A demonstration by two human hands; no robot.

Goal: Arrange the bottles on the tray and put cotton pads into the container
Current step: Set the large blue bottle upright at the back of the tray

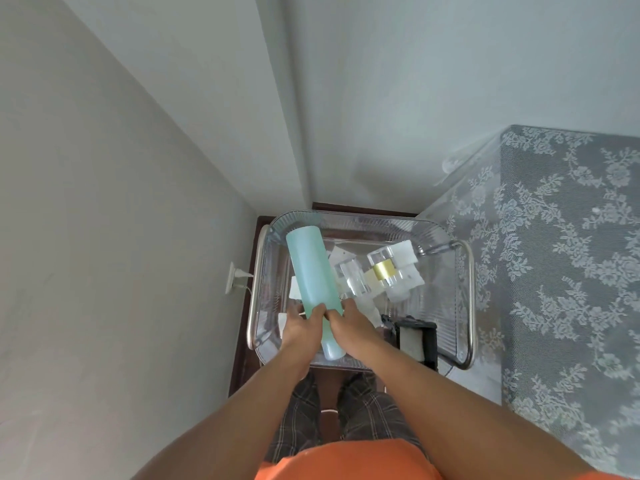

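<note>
A tall pale-green bottle (311, 268) is tilted over the clear ribbed tray (446, 237), its upper end leaning toward the far left corner. My left hand (301, 327) and my right hand (353, 323) both grip its lower part from either side. Behind it in the tray stand a clear bottle (353, 277) and a clear bottle with a gold band (384, 270). White cotton pads (403, 252) lie scattered on the tray floor. A small dark-framed container (415, 336) sits at the tray's near right.
The tray has metal handles (254, 289) on both sides and rests on a dark wooden stand in a wall corner. A surface covered in grey lace cloth (568, 271) rises close on the right. A wall socket (233, 277) with a plug is at the left.
</note>
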